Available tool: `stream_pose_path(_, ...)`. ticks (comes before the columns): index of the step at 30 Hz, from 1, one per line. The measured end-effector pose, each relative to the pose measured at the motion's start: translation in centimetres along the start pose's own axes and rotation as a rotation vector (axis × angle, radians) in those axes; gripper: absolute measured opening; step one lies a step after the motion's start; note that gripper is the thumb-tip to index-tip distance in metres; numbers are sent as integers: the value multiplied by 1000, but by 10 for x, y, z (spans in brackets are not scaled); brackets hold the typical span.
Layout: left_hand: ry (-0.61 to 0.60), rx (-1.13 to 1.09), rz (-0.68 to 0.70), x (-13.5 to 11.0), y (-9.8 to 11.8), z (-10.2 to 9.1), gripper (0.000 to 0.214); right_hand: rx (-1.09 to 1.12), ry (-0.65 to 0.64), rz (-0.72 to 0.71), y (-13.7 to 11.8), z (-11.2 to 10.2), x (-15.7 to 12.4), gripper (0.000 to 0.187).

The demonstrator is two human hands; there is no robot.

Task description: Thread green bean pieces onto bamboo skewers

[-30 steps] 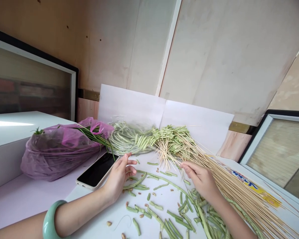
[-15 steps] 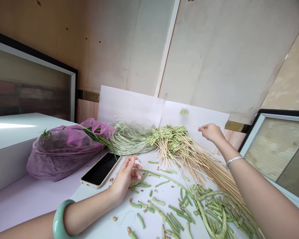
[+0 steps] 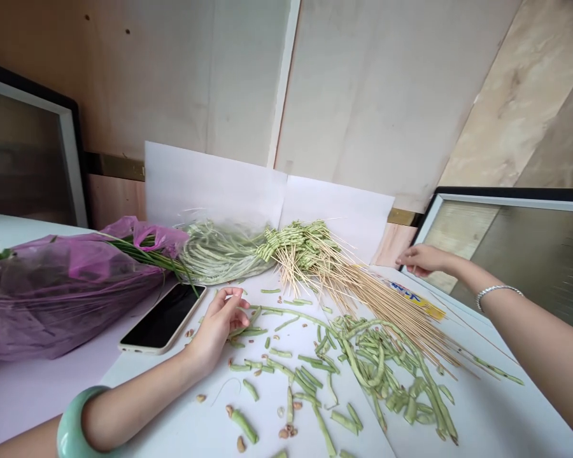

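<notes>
My left hand (image 3: 222,324) rests on the white table, its fingers loosely curled and apart, holding nothing I can see. It lies beside cut green bean pieces (image 3: 253,332) and near one end of a long bean (image 3: 296,313). My right hand (image 3: 423,259) hovers at the right with its fingers loosely bent and nothing visible in them. Left of and below it lies a thick bundle of thin wooden skewers (image 3: 391,305). Threaded bean pieces (image 3: 305,242) sit on the skewers' far ends. A heap of loose beans (image 3: 377,356) lies in front of the bundle.
Left of the skewers lie long beans in a clear bag (image 3: 219,257). A purple plastic bag (image 3: 76,299) of greens and a phone (image 3: 165,318) are at the left. A yellow wrapper (image 3: 423,304) lies beside the skewers. White boards (image 3: 210,184) stand behind.
My right hand has let go of a skewer with bean pieces on its tip, laid on the pile, and moved right and down. My left hand stays put. The view has turned right.
</notes>
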State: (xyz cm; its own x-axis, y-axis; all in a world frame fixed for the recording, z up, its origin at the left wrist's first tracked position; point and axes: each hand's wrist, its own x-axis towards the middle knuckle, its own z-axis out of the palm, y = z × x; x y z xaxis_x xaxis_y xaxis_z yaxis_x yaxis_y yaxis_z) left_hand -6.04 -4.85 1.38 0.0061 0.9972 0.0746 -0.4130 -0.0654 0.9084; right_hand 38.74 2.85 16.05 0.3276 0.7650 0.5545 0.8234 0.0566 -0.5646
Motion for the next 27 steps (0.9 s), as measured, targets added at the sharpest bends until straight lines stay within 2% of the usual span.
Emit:
stream_pose_path(3,-14,7,1,-1,1,0,48,-54,-96,161,27,-19,-29,26)
stream_pose_path(6,-28,28,10,-1,2,0,46,-84,-93,269,44,-30,-54,25)
stream_pose_path(11,-22,81,27,0,4,-1,43,-67,-36,300,62,-33,-75,25)
stream_pose_path(19,2,91,46,2,2,-3,41,-76,34,307,103,-21,-69,27)
stream_pose_path(27,-3,130,62,-1,5,3,44,-245,-46,480,139,14,-70,26)
